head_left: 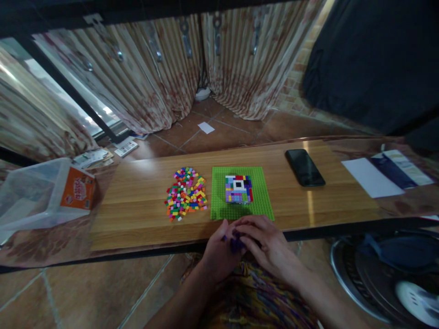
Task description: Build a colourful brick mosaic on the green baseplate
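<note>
Head view: holding purple bricks [236, 243] in the cupped left hand [221, 252], curling the right hand's [269, 240] fingers over them, unclear whether pinching any; facing a brick block [239, 194] on a green baseplate [262, 194] at twelve o'clock, loose bricks [185, 196] at ten.

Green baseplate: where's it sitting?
Head view: near the middle of the wooden tabletop, the green baseplate lies between the loose brick pile on its left and the black phone on its right.

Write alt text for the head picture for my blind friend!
A person's left hand and right hand meet around purple pieces. Beyond, a colourful brick build sits on a green baseplate, between loose bricks and a phone.
</note>
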`<state>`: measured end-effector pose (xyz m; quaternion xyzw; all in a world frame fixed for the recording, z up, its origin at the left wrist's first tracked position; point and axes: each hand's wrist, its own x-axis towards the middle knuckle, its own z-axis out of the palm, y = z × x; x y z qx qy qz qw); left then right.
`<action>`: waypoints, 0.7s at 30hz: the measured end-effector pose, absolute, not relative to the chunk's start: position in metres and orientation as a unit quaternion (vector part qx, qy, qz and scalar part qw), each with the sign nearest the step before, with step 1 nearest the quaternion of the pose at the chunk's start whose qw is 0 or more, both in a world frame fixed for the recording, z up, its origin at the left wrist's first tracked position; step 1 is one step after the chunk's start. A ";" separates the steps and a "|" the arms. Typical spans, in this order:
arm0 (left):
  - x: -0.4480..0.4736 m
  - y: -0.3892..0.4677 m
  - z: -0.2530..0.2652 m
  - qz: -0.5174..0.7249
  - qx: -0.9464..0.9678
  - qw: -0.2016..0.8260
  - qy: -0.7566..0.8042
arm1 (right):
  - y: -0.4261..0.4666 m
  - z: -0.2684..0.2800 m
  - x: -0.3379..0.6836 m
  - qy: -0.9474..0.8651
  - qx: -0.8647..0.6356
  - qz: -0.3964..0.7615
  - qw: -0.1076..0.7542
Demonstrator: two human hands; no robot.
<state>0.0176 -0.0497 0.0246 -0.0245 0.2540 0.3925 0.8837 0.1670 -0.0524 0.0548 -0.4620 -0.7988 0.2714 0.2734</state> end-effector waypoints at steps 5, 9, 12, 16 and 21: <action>0.018 -0.048 0.027 0.396 -0.041 0.880 0.259 | -0.049 0.051 0.158 -0.820 -0.453 0.242 0.252; 0.017 -0.049 0.027 0.394 -0.039 0.881 0.257 | -0.049 0.043 0.158 -0.825 -0.461 0.226 0.237; 0.018 -0.048 0.025 0.398 -0.027 0.871 0.285 | -0.049 0.041 0.158 -0.826 -0.461 0.221 0.238; 0.020 -0.050 0.020 0.403 -0.016 0.868 0.289 | -0.047 0.044 0.162 -0.792 -0.475 0.262 0.280; 0.021 -0.061 0.009 0.342 0.009 0.901 0.266 | -0.033 0.042 0.174 -0.684 -0.568 0.302 0.346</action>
